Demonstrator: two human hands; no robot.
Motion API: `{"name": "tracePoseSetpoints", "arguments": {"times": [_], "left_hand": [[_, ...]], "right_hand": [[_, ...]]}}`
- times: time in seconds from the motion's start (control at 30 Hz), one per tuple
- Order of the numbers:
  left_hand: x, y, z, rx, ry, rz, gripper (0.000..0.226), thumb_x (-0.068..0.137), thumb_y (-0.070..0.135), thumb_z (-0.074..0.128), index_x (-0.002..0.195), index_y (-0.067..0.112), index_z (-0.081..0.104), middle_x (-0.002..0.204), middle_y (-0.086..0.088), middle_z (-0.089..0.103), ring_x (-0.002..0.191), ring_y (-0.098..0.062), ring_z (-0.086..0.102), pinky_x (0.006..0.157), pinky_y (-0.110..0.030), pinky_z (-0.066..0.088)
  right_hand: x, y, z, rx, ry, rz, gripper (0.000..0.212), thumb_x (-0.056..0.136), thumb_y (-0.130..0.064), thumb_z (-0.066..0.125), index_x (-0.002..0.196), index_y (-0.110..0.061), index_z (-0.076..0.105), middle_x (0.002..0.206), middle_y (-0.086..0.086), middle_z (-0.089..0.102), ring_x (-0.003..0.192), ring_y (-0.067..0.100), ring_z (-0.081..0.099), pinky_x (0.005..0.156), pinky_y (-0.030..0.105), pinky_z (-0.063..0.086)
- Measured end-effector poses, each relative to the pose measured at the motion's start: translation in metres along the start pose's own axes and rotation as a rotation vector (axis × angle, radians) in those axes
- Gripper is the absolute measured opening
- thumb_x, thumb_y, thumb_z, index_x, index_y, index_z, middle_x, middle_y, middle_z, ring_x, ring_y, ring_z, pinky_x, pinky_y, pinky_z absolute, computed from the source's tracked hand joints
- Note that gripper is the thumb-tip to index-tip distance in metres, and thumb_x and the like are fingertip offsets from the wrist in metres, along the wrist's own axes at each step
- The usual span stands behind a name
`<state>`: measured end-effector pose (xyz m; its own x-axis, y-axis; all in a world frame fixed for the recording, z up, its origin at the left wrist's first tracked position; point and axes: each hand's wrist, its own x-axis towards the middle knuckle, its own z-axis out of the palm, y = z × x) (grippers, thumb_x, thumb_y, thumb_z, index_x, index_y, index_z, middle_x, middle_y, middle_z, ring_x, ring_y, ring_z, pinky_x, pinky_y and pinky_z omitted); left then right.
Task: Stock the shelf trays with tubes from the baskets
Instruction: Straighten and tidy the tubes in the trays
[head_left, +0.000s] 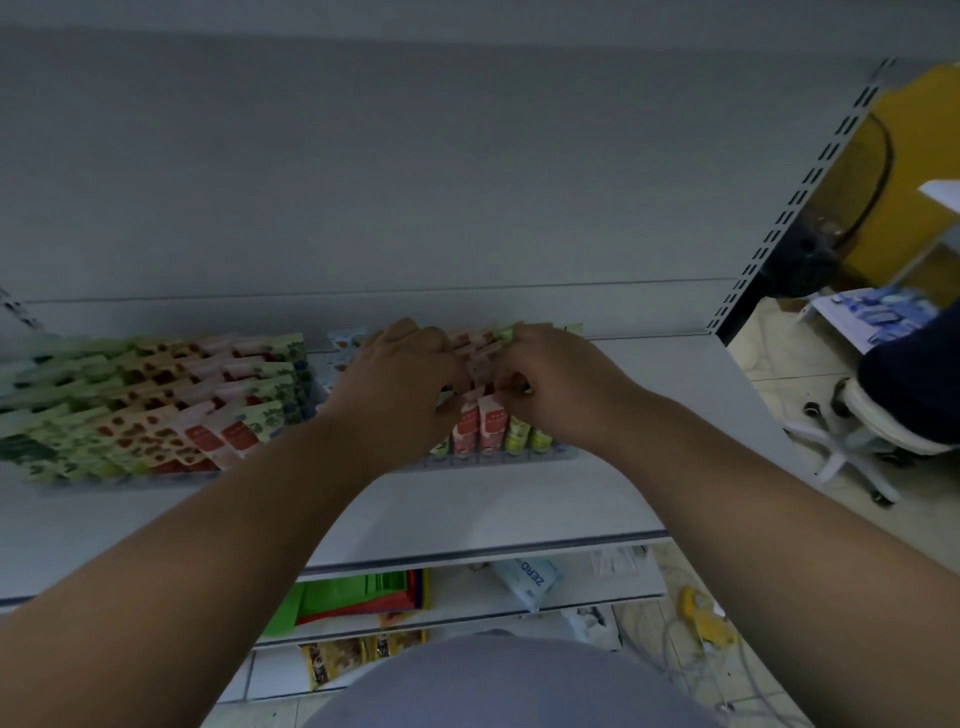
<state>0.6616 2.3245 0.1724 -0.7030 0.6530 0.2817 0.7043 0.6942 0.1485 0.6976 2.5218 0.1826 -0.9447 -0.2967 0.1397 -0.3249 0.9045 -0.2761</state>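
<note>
Head view: both hands work in the right tray (563, 456). Left hand (400, 384) and right hand (550, 387) have fingers curled, pinching pink tubes (480, 415) between them. Green tubes (527, 436) just beneath the right fingers could get knocked askew.

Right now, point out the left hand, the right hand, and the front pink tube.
left hand (400, 374), head view, back of the hand.
right hand (550, 379), head view, back of the hand.
front pink tube (491, 428), head view, tube body.

Both arms outstretched, left hand (400, 379) and right hand (550, 384) close together (fingers curled).
</note>
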Motion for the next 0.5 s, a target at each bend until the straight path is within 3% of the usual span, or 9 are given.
{"name": "tracePoseSetpoints", "arguments": {"times": [0.17, 0.37, 0.5], "left_hand": [[-0.0006, -0.0066, 0.0013, 0.001, -0.015, 0.034, 0.02, 0.077, 0.03, 0.055, 0.087, 0.025, 0.071, 0.088, 0.001, 0.06, 0.085, -0.028, 0.051, 0.075, -0.039, 0.047], [-0.0004, -0.0093, 0.0029, -0.027, -0.01, 0.058, 0.019, 0.076, 0.029, 0.057, 0.088, 0.024, 0.071, 0.087, 0.001, 0.061, 0.083, -0.028, 0.053, 0.074, -0.038, 0.046], [-0.0011, -0.0107, 0.003, 0.008, -0.041, 0.044, 0.029, 0.078, 0.039, 0.054, 0.097, 0.023, 0.069, 0.094, 0.0, 0.062, 0.088, -0.027, 0.054, 0.08, -0.043, 0.047]], "right_hand": [[-0.0013, 0.0016, 0.0005, -0.045, -0.001, 0.033, 0.01, 0.081, -0.024, 0.064, 0.078, -0.014, 0.062, 0.085, 0.003, 0.053, 0.08, 0.022, 0.054, 0.062, 0.03, 0.037], [-0.0041, -0.0012, 0.0011, -0.038, 0.022, 0.058, 0.014, 0.08, -0.027, 0.065, 0.08, -0.013, 0.063, 0.086, 0.001, 0.051, 0.08, 0.019, 0.052, 0.063, 0.031, 0.039], [-0.004, -0.005, 0.0005, -0.022, 0.039, 0.048, 0.016, 0.08, -0.03, 0.068, 0.081, -0.016, 0.059, 0.084, -0.001, 0.048, 0.077, 0.018, 0.051, 0.06, 0.029, 0.032]]}}
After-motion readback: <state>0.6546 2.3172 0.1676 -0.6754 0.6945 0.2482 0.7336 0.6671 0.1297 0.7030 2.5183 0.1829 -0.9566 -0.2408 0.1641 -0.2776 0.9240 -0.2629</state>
